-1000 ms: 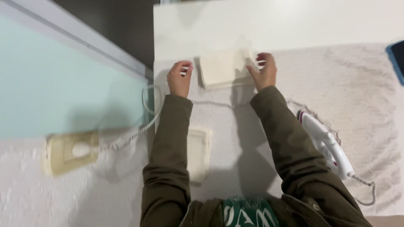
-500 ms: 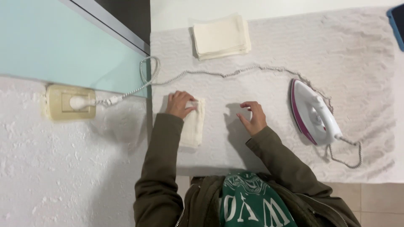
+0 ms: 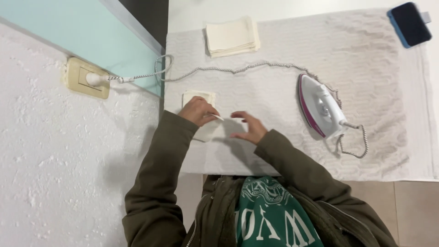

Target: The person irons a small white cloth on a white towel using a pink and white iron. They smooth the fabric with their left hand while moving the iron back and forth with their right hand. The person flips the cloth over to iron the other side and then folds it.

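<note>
My left hand point(image 3: 197, 111) rests on a small cream folded cloth point(image 3: 199, 98) at the left edge of the white towel-covered table point(image 3: 375, 73), its fingers pinching the cloth's right edge. Just to the right, my right hand point(image 3: 248, 128) hovers with its fingers curled apart and nothing in it. A stack of folded cream cloths point(image 3: 231, 36) lies at the far side of the towel.
A white and magenta iron point(image 3: 320, 106) stands on the towel to the right; its braided cord point(image 3: 228, 69) runs across to a beige wall socket point(image 3: 84, 78) on the left. A dark phone in a blue case point(image 3: 410, 23) lies at the far right corner.
Both hands came back from the far stack to the near cloth. Since half a second ago the right hand has moved left toward the cloth, and the left hand now pinches its edge.
</note>
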